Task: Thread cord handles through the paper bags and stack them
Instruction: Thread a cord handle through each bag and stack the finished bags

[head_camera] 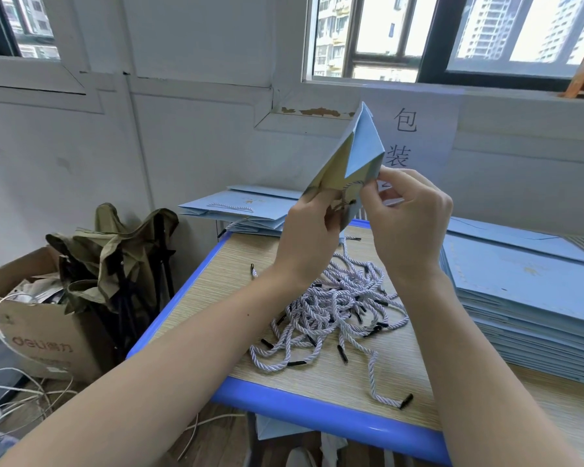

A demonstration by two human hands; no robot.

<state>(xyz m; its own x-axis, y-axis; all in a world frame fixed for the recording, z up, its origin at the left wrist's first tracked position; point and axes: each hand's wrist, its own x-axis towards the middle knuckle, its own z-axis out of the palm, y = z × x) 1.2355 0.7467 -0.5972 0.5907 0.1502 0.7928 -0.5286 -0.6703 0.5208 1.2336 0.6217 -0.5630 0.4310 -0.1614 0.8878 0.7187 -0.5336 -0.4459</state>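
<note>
Bag (354,153) held up above the table (317,409), between both hands, mouth end down at the fingers, folded base pointing up toward the window; long axis near vertical, tilted right. Left hand (309,230) grips the bag's lower edge. Right hand (405,210) pinches a cord (353,185) at the bag's rim, so I judge it nearer the hole. Loose cords (338,308) lie below; threaded stack (240,210) far left, unthreaded stack (526,298) right

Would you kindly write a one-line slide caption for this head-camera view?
Both hands, left and right, hold up a light blue paper bag, threading a cord above loose white twisted cords.
</note>
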